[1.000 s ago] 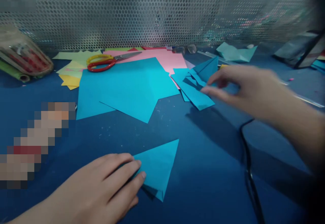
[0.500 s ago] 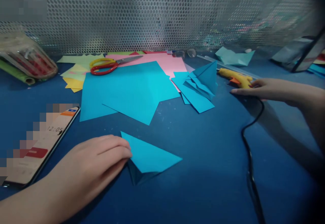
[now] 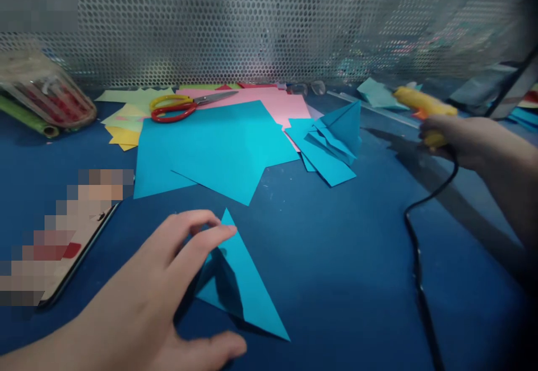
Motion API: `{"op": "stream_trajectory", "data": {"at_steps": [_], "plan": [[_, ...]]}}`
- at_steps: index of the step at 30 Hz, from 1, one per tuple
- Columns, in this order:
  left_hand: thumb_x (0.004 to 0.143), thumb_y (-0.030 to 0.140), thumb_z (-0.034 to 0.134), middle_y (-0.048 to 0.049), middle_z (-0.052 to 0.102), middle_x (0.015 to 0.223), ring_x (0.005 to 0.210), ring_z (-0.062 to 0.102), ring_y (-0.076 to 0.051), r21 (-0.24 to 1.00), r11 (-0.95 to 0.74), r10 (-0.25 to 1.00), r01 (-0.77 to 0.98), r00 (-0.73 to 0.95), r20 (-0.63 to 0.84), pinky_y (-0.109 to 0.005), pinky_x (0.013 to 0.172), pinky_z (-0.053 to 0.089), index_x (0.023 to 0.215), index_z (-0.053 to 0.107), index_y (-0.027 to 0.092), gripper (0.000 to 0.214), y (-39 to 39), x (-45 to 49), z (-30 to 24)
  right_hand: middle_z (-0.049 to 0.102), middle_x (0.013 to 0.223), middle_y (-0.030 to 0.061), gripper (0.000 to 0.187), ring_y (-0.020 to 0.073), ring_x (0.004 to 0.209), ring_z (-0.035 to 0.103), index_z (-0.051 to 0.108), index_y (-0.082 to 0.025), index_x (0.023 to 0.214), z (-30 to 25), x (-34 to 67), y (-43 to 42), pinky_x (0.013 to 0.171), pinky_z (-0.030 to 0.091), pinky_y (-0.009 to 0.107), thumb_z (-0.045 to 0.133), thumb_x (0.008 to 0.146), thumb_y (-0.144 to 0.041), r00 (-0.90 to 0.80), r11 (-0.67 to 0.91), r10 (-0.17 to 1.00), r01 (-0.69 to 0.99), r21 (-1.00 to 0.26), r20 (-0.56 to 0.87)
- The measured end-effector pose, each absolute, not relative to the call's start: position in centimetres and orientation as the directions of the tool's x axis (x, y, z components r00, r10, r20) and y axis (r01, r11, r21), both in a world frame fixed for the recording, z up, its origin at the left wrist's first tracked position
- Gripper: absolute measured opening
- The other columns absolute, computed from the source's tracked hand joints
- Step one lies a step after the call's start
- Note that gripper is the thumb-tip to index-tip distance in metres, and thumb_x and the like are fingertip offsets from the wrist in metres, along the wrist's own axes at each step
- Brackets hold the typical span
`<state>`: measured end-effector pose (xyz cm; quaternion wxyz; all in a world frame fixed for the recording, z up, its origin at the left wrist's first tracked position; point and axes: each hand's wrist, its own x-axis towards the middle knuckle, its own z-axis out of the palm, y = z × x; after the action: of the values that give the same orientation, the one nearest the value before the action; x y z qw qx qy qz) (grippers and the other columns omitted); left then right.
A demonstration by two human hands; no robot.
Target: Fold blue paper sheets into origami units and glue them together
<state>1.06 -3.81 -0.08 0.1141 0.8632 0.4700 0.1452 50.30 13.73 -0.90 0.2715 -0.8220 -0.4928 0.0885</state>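
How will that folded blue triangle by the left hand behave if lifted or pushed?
Probably very light and floppy: the folded blue triangle is thin paper, and one flap looks raised by the left hand. It likely slides easily on the smooth table. The right hand, holding the glue gun, cannot steady it.

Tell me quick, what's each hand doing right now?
Left hand: open, touching the folded blue triangle.
Right hand: closed around the yellow glue gun.
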Motion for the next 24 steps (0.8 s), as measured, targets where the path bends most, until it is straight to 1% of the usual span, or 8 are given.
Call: {"op": "stream_trajectory", "data": {"at_steps": [2, 5, 6, 9, 15, 18, 21, 24], "plan": [[0.084, 0.053, 0.071, -0.0048, 0.055, 0.136, 0.11, 0.069, -0.021, 0.409, -0.536, 0.84, 0.739, 0.517, 0.167, -0.027, 0.086, 0.062, 0.134, 0.048, 0.032, 0.059, -4.0, 1.4, -0.2, 0.062, 0.131, 0.0104, 0.03, 0.0228, 0.11, 0.065, 0.063, -0.021, 0.127, 0.0, 49.1, 13.4, 0.092, 0.057, 0.042, 0.062, 0.101, -0.037, 0.576, -0.4, 0.816, 0.616, -0.679, 0.042], [0.096, 0.034, 0.06, -0.0023, 0.061, 0.122, 0.098, 0.07, -0.014, 0.489, -0.596, 0.769, 0.637, 0.627, 0.122, -0.018, 0.08, 0.058, 0.115, 0.055, 0.03, 0.02, -3.4, 1.5, -0.2, 0.063, 0.128, 0.01, 0.029, 0.0219, 0.107, 0.066, 0.063, -0.019, 0.126, 1.3, 46.8, 12.5, 0.09, 0.058, 0.042, 0.057, 0.104, -0.036, 0.579, -0.307, 0.815, 0.463, -0.831, 0.022], [0.098, 0.029, 0.057, -0.002, 0.062, 0.12, 0.097, 0.069, -0.013, 0.498, -0.61, 0.745, 0.617, 0.661, 0.093, -0.016, 0.08, 0.057, 0.11, 0.056, 0.029, 0.013, -3.1, 1.4, -0.1, 0.064, 0.131, 0.0154, 0.024, 0.0193, 0.103, 0.066, 0.065, -0.015, 0.121, 1.7, 46.0, 12.1, 0.085, 0.055, 0.034, 0.049, 0.105, -0.022, 0.552, -0.254, 0.833, 0.436, -0.864, 0.034], [0.097, 0.022, 0.052, -0.0038, 0.061, 0.122, 0.101, 0.068, -0.014, 0.489, -0.623, 0.722, 0.61, 0.689, 0.061, -0.018, 0.083, 0.057, 0.102, 0.057, 0.028, 0.009, -2.2, 1.2, 0.4, 0.063, 0.135, 0.0193, 0.029, 0.0103, 0.078, 0.062, 0.064, -0.014, 0.106, 2.3, 43.7, 11.0, 0.067, 0.047, 0.03, 0.05, 0.088, 0.003, 0.459, -0.077, 0.879, 0.405, -0.911, 0.13], [0.093, 0.027, 0.06, -0.0022, 0.063, 0.112, 0.098, 0.066, -0.016, 0.443, -0.63, 0.744, 0.638, 0.66, 0.107, -0.022, 0.08, 0.057, 0.082, 0.048, 0.026, 0.016, -0.8, 0.6, 0.6, 0.072, 0.103, 0.0117, 0.015, 0.0048, 0.05, 0.042, 0.056, -0.019, 0.086, 2.4, 41.2, 9.8, 0.053, 0.031, 0.036, 0.051, 0.079, -0.006, 0.198, 0.102, 0.963, 0.358, -0.928, 0.182], [0.091, 0.035, 0.067, -0.0044, 0.063, 0.123, 0.111, 0.065, -0.02, 0.455, -0.597, 0.77, 0.661, 0.631, 0.095, -0.027, 0.087, 0.058, 0.1, 0.055, 0.026, 0.017, -0.4, 0.2, 0.3, 0.07, 0.088, 0.0059, 0.007, 0.0042, 0.045, 0.039, 0.055, -0.021, 0.081, 2.0, 40.2, 9.0, 0.047, 0.026, 0.032, 0.062, 0.079, -0.022, 0.025, 0.132, 0.988, 0.349, -0.928, 0.15], [0.091, 0.04, 0.07, -0.0058, 0.059, 0.14, 0.122, 0.064, -0.023, 0.486, -0.551, 0.798, 0.679, 0.599, 0.067, -0.031, 0.093, 0.059, 0.136, 0.047, 0.031, 0.051, -0.4, -0.2, 0.0, 0.068, 0.077, 0.0025, 0.031, 0.0045, 0.043, 0.04, 0.054, -0.021, 0.075, 1.4, 38.9, 8.1, 0.042, 0.026, 0.027, 0.079, 0.073, -0.041, -0.172, 0.135, 0.982, 0.355, -0.925, 0.078], [0.088, 0.041, 0.073, -0.0026, 0.06, 0.141, 0.12, 0.067, -0.023, 0.529, -0.488, 0.82, 0.695, 0.572, 0.006, -0.029, 0.088, 0.062, 0.145, 0.037, 0.038, 0.067, -0.3, -0.4, -0.2, 0.069, 0.074, 0.0039, 0.037, 0.0072, 0.043, 0.043, 0.062, -0.02, 0.077, 0.7, 37.2, 7.0, 0.037, 0.031, 0.025, 0.083, 0.074, -0.051, -0.35, 0.116, 0.936, 0.382, -0.917, -0.028]]}}
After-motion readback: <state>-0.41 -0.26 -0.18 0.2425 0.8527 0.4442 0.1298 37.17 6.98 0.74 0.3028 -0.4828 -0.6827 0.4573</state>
